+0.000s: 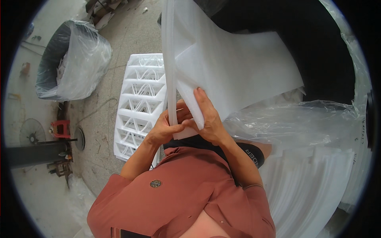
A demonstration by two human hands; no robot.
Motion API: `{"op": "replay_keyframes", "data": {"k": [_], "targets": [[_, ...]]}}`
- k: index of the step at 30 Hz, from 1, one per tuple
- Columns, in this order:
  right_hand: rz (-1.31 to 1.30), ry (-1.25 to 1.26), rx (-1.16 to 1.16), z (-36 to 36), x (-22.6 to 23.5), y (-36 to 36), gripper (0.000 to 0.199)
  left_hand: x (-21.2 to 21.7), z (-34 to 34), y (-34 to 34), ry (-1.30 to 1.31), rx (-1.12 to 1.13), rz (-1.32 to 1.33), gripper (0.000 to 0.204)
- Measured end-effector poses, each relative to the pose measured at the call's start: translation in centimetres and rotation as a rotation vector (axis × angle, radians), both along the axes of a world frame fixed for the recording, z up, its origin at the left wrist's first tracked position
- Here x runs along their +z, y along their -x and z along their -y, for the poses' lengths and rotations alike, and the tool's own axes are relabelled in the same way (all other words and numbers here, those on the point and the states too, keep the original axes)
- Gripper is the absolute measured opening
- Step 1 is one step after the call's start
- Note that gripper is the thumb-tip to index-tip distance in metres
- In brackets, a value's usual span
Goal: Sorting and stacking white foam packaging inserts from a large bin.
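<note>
Seemingly foam sheet (242,65), between left grip (162,127), right grip (209,122)

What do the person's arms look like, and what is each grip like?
Two short, reddish-brown sleeves, the left sleeve and the right sleeve, cover the upper arms. Below them the left forearm and right forearm are uncovered. The left grip and right grip are plain human hands; I see no gloves, cables or markings on them.

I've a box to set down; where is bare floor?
Bare floor lies between the lined bin and white lattice, and beyond the lattice's far end. Crowded: the person's right, with clear film and white sheets; ahead, a foam sheet spreads.
</note>
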State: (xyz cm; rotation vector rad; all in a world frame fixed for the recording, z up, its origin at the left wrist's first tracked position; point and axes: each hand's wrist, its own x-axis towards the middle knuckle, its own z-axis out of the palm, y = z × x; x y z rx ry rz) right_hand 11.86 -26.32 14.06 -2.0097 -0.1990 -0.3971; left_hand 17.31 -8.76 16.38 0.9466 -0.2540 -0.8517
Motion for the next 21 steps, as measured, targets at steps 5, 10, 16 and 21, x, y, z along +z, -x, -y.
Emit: {"op": "replay_keyframes", "data": {"k": [5,10,16,21], "targets": [[0.112,0.313,-0.204,-1.2,-1.8,0.0,0.051,0.7,0.0,-2.9,-0.336,0.101,0.119,0.066],[0.122,0.296,-0.2,-2.0,-2.5,0.5,0.051,-0.3,3.5,-9.1,-0.678,0.419,0.672,0.05],[-0.077,-1.428,-0.256,3.2,-3.0,3.0,0.035,-2.1,0.0,-12.0,-0.484,0.385,0.336,0.037],[0.077,-1.064,-0.624,8.1,-2.5,3.6,0.036,-1.5,-0.4,-11.7,-0.421,0.395,0.342,0.036]]}}
